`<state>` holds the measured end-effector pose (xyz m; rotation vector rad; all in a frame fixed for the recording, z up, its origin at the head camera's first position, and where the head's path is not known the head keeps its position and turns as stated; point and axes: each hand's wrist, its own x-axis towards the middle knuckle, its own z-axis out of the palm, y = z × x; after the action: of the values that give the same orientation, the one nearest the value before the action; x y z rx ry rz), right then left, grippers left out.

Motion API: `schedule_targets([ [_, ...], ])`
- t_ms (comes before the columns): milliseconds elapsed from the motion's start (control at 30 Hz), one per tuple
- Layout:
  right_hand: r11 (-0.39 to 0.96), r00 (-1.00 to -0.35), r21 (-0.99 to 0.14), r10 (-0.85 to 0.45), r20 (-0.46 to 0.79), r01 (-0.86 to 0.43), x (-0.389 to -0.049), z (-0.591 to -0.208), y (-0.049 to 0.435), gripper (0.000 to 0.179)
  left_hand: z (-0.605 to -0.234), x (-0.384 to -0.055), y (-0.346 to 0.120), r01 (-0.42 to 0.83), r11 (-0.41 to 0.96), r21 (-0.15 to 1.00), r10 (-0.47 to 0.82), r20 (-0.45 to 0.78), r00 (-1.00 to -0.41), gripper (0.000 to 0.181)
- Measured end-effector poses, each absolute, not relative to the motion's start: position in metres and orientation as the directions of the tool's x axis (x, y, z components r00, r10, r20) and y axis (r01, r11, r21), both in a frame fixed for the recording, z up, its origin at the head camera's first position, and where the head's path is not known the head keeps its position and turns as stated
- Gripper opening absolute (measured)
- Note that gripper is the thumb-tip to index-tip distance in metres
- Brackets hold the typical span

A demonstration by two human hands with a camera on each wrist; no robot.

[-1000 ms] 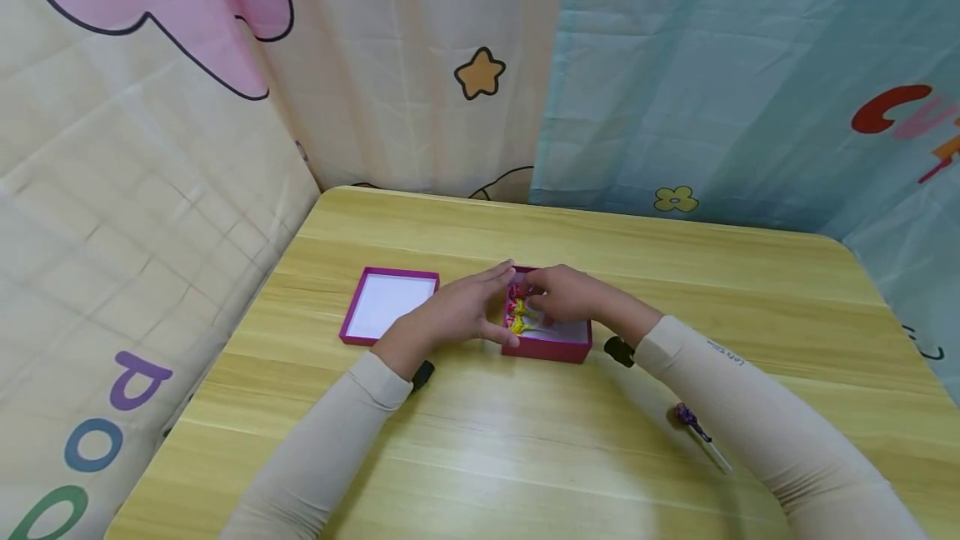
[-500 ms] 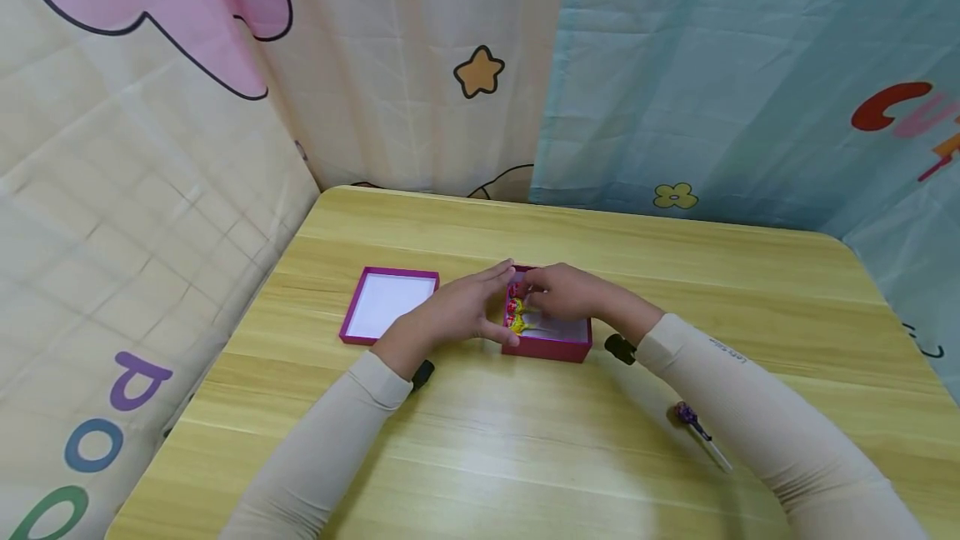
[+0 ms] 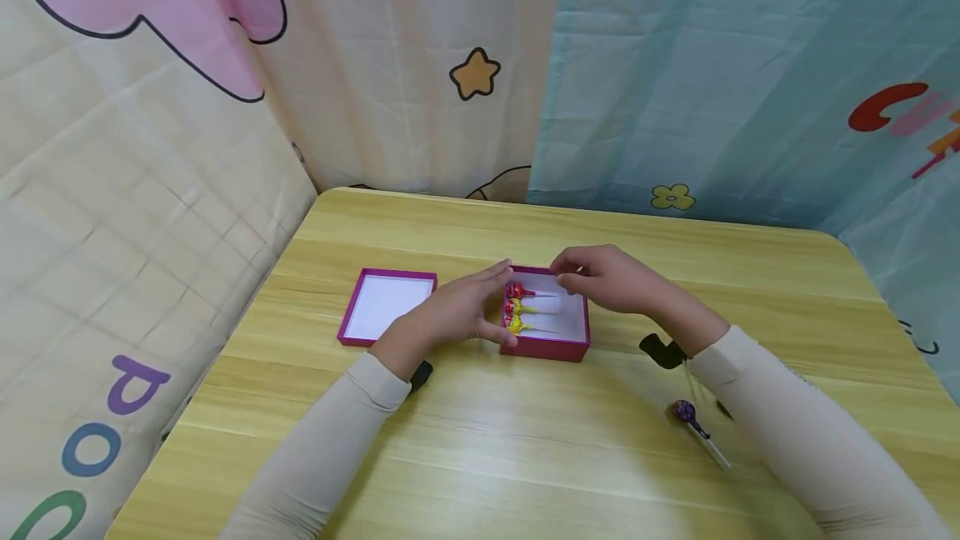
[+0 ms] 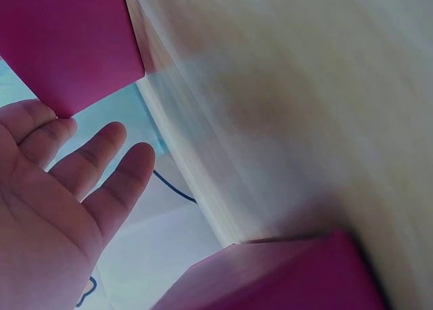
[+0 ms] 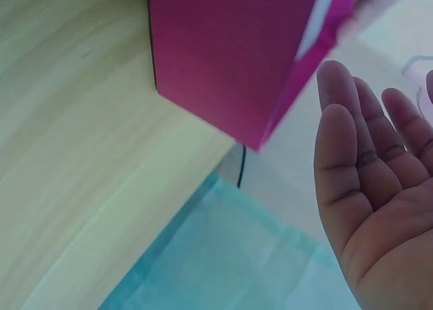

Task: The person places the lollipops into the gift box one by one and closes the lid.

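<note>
In the head view a magenta box (image 3: 547,348) with a white inside stands uncovered at mid-table. Three wrapped lollipops lie in it in a row, sticks to the right: a red one (image 3: 515,291), a yellow-and-red one (image 3: 517,307) and a yellow one (image 3: 517,324). My left hand (image 3: 465,307) spans the box's left side, fingertips at the far corner, thumb at the near one. Its fingers look mostly straight in the left wrist view. My right hand (image 3: 607,277) hovers over the box's far right corner, with relaxed fingers and nothing visible in them.
A magenta lid (image 3: 386,307), white inside up, lies left of the box, partly behind the left wrist. On the table's right lies a purple lollipop (image 3: 686,412), stick toward me. Another small dark thing (image 3: 723,409) peeks out by the right sleeve. Curtains hang behind the table.
My right hand has come up and right, out of the box, leaving the red lollipop in full view at the head of the row. The left hand stays put at the box.
</note>
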<state>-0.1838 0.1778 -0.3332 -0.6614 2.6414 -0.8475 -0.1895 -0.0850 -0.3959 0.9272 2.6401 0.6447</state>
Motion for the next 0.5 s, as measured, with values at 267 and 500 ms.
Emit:
schedule_targets([
  [267, 0.733, -0.883, -0.604, -0.459, -0.099, -0.313, -0.161, -0.325, 0.210, 0.023, -0.394, -0.189, -0.084, 0.524, 0.703, 0.480, 0.643, -0.114, -0.758, 0.113],
  [500, 0.741, -0.894, -0.594, -0.441, -0.077, -0.314, -0.143, -0.325, 0.242, 0.030, -0.394, -0.189, -0.084, 0.531, 0.700, 0.478, 0.648, -0.111, -0.754, 0.113],
])
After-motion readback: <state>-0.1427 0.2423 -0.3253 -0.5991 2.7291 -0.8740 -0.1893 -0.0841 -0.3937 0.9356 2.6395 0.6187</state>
